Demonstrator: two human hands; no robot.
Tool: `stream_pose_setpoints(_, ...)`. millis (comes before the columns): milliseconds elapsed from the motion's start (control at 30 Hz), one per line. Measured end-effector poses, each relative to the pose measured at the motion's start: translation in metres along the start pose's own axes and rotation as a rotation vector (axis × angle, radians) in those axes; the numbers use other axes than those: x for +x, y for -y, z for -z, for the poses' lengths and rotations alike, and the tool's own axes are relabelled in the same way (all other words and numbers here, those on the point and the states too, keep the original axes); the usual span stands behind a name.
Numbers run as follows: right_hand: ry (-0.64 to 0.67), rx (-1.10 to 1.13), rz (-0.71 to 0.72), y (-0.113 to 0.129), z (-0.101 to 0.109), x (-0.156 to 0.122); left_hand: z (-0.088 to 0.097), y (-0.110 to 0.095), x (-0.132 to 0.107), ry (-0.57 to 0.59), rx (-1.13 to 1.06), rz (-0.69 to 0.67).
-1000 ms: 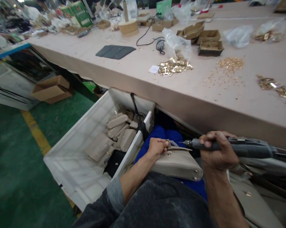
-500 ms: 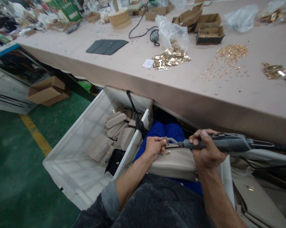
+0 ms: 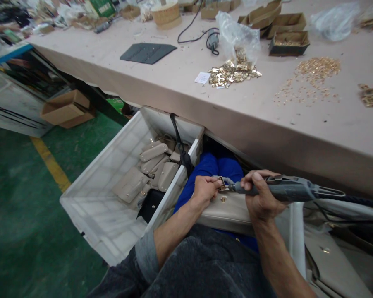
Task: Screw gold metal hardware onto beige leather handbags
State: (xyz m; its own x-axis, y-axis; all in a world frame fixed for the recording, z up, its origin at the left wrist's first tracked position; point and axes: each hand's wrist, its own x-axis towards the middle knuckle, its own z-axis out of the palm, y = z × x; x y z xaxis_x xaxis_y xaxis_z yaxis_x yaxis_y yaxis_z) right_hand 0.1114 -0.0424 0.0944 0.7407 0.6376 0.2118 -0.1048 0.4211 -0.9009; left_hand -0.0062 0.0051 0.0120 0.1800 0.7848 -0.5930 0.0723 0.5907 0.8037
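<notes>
A beige leather bag (image 3: 228,211) lies across my lap, below the table edge. My left hand (image 3: 206,191) is closed on its upper left end, pinching a small gold metal fitting (image 3: 221,182) against the bag. My right hand (image 3: 261,198) is wrapped round a grey electric screwdriver (image 3: 285,191) held level, its tip touching that fitting. A second gold fitting (image 3: 223,199) shows on the bag's face just below.
A white plastic crate (image 3: 118,182) with several beige bag parts stands at my left knee. The pink worktable (image 3: 267,120) above carries heaps of gold hardware (image 3: 231,74), small screws (image 3: 316,68), cardboard trays and a dark grey panel (image 3: 148,53). More beige bags (image 3: 332,260) lie at my right.
The screwdriver's tip has closed in from a short gap to touch the fitting held by my left hand. The view has shifted slightly; both hands keep their grips.
</notes>
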Motion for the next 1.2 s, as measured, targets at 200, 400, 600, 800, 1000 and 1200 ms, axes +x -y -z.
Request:
stream_pose_setpoints(200, 0.014, -0.001, 0.032, 0.004, -0.003, -0.004, 0.004, 0.001, -0.007, 0.024, -0.018, -0.064)
stream_pose_setpoints(400, -0.003, 0.01, 0.045, 0.014, -0.002, -0.003, 0.009, -0.008, -0.019, 0.041, -0.043, -0.123)
stream_pose_setpoints(600, 0.041, -0.018, 0.08, 0.008, -0.009, -0.01, 0.012, -0.009, -0.017, -0.01, -0.012, -0.097)
stream_pose_setpoints(800, 0.073, -0.036, 0.096, 0.003, -0.015, -0.014, 0.012, -0.007, -0.015, -0.032, -0.027, -0.077)
stream_pose_setpoints(1000, 0.094, -0.057, 0.078, 0.001, -0.016, -0.014, 0.013, -0.008, -0.014, -0.043, -0.038, -0.064)
stream_pose_setpoints(1200, 0.104, -0.022, 0.112, 0.002, -0.019, -0.016, 0.015, -0.009, -0.015, -0.036, -0.064, -0.057)
